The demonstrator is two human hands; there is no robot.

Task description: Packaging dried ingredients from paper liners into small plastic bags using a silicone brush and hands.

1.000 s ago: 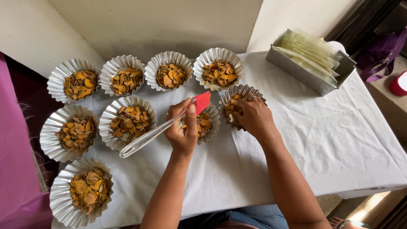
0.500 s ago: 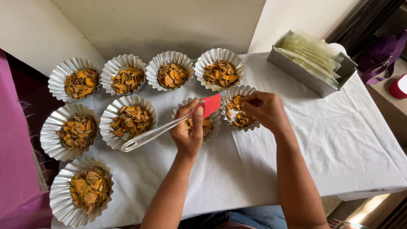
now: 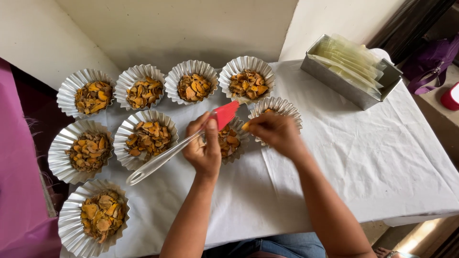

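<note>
My left hand (image 3: 204, 148) grips a brush (image 3: 181, 142) with a clear handle and a red silicone head, the head raised over a foil cup of orange dried slices (image 3: 230, 141). My right hand (image 3: 272, 134) pinches one small orange slice (image 3: 245, 126) just right of the brush head. That hand covers most of another fluted foil cup (image 3: 282, 107) beneath it.
Several more fluted foil cups of orange slices (image 3: 148, 138) sit in rows on the white tablecloth (image 3: 373, 157). A metal tray of pale sheets (image 3: 351, 69) stands at the back right. A purple bag (image 3: 430, 62) lies beyond the table's right edge.
My right hand has lifted a slice out of the right-hand cup and brought it left to the brush head. The left hand tilted the brush head up slightly.
</note>
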